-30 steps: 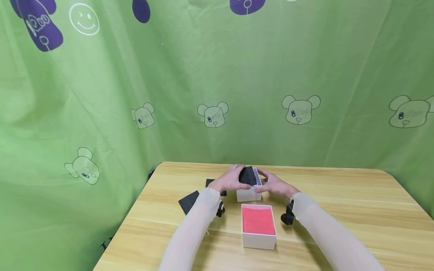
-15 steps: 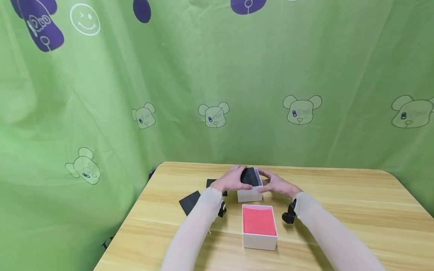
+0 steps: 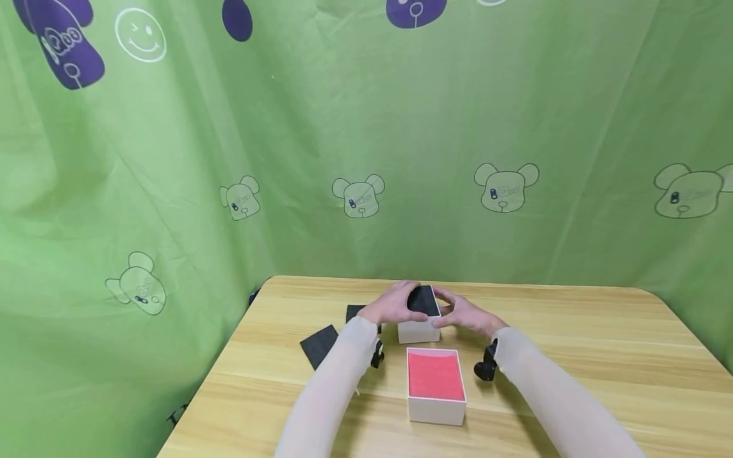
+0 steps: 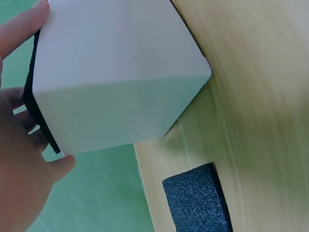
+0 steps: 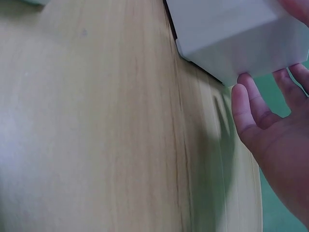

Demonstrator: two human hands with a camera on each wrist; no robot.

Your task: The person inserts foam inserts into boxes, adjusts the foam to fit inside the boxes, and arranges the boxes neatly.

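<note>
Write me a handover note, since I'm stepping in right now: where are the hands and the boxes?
Left hand: grip on the black pad atop the white box.
Right hand: fingers at the box's right side.
Done, it seems: pad lies about level with the box rim.
Left, probably: the red-lined tray in front, and two black foam pieces left of the box.
</note>
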